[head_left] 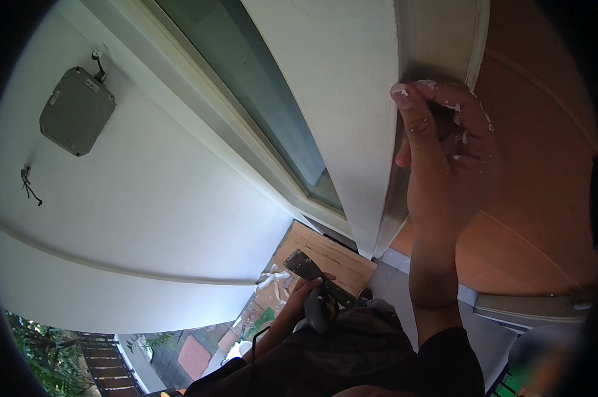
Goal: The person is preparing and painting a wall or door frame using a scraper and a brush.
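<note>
My right hand [448, 132] is raised at the edge of a white door frame [358, 99]. Its thumb and forefinger meet in a pinch, and white paste is smeared over the fingers. Whether a bit of paste sits between the fingertips, I cannot make out. Low in front of my body, my left hand [303, 289] is closed around a putty knife [304, 264], its broad, stained blade pointing up and to the left. Most of that hand's fingers are hidden. A dark rounded thing with some yellow [321, 309] shows just below the knife.
Left of the frame is a glass pane [272, 73]. A grey box [78, 111] and loose wires [27, 185] hang on the white wall [173, 178]. Cardboard [332, 248] lies on the floor below, with white scraps [272, 278] beside it. An orange-brown surface [530, 178] extends at the right.
</note>
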Demonstrator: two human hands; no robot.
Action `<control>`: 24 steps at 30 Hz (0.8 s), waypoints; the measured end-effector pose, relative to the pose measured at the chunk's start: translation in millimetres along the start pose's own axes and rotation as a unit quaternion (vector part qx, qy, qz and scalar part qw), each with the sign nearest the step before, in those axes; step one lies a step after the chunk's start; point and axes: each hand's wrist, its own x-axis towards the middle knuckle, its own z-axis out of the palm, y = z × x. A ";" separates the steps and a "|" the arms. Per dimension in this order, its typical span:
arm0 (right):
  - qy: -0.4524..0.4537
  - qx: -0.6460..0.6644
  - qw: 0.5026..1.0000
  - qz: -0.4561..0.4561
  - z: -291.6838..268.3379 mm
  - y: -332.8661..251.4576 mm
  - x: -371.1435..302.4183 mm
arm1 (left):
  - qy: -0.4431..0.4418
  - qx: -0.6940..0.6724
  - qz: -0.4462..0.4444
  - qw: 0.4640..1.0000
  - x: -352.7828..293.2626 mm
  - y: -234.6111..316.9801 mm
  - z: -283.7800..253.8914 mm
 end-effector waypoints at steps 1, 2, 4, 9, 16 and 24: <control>-0.006 0.034 0.999 0.006 -1.3 0.4 0.3 | 0.001 0.010 -0.003 1.000 -0.6 1.1 0.4; -0.006 0.033 0.999 0.006 -2.4 -2.6 -0.5 | 0.000 0.010 -0.003 1.000 -0.7 -0.1 0.1; 0.009 0.064 0.993 0.096 -3.4 -10.3 -2.7 | 0.010 0.006 0.001 1.000 -0.8 -2.8 -1.9; -0.002 0.047 0.998 0.044 -2.0 -5.3 -1.8 | 0.007 0.002 -0.009 1.000 -0.4 -2.0 -1.4; -0.008 0.007 0.998 0.058 -3.3 -7.8 -1.6 | 0.007 0.004 0.000 1.000 -1.8 0.2 0.6; -0.021 0.098 0.995 0.028 -13.8 -5.0 -2.5 | 0.020 0.007 -0.004 1.000 -3.6 3.7 5.0</control>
